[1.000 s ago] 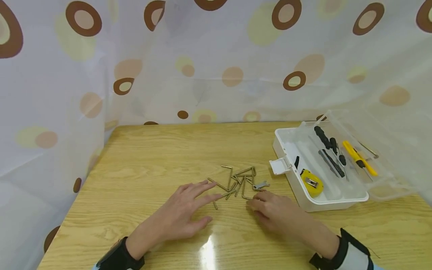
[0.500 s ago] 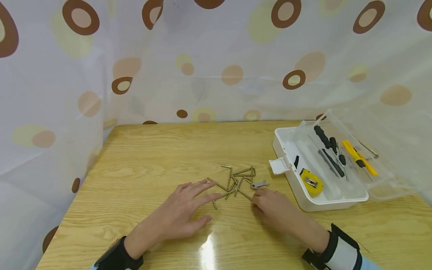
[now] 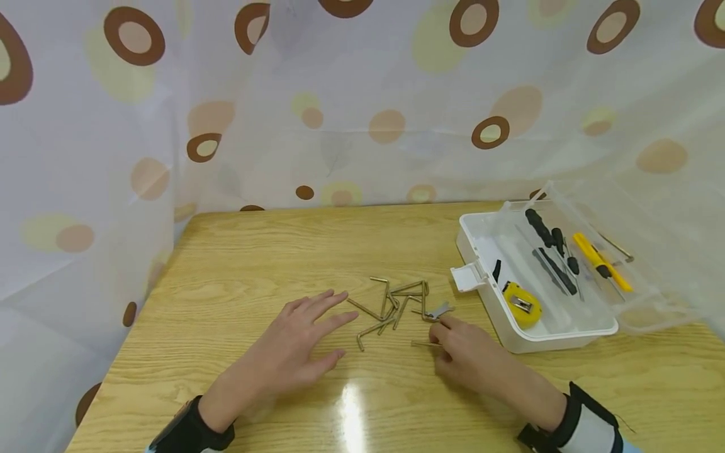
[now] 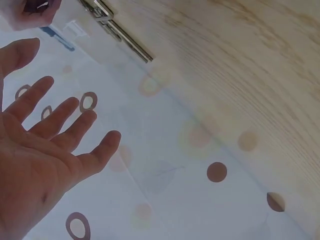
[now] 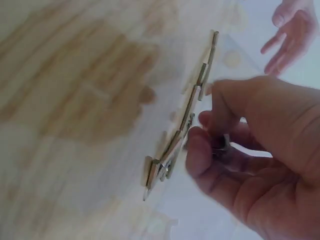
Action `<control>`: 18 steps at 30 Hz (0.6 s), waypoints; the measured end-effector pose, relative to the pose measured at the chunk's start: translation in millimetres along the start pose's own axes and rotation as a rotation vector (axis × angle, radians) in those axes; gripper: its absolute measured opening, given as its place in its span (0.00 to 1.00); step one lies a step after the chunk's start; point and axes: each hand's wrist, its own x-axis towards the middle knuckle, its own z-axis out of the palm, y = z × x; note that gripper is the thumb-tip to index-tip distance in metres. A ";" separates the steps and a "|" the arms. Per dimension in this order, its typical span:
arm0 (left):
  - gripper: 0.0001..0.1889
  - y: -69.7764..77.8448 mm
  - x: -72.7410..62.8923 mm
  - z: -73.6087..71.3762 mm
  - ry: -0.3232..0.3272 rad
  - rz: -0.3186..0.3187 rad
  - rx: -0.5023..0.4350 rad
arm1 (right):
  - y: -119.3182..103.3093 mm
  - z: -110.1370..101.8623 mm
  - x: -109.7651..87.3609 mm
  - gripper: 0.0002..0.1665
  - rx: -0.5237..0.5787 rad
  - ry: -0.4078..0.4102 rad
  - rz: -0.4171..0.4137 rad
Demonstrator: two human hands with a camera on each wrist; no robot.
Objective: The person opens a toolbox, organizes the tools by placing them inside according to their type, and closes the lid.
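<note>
My right hand point(image 3: 472, 352) pinches a brass-coloured hex key point(image 3: 426, 344), whose long arm sticks out to the left past the fingertips. In the right wrist view the thumb and fingers are curled round it, and most of the key is hidden. Just beyond this hand lies a small grey open-ended spanner point(image 3: 440, 311). Several more L-shaped hex keys point(image 3: 391, 318) are heaped loosely on the wooden table point(image 3: 272, 251) between the hands. At the heap's left my left hand point(image 3: 291, 346) has its fingers spread and holds nothing; its bare palm point(image 4: 40, 175) shows in the left wrist view.
A white toolbox point(image 3: 557, 343) stands at the right, its clear lid point(image 3: 663, 277) swung back. Inside are a yellow tape measure point(image 3: 522, 305), dark-handled screwdrivers point(image 3: 538, 226) and a yellow-handled tool point(image 3: 595, 255). Its white latch point(image 3: 467, 277) juts toward the heap. A patterned curtain point(image 3: 351, 163) hangs behind.
My right hand has taken hold of a hex key at the heap's near right and drawn it out toward me. My left hand has shifted slightly left, off the heap.
</note>
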 end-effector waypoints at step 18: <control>0.38 -24.8 -13.8 -4.7 -0.025 -0.138 0.035 | 23.7 -41.8 -10.6 0.18 -0.124 0.611 -0.228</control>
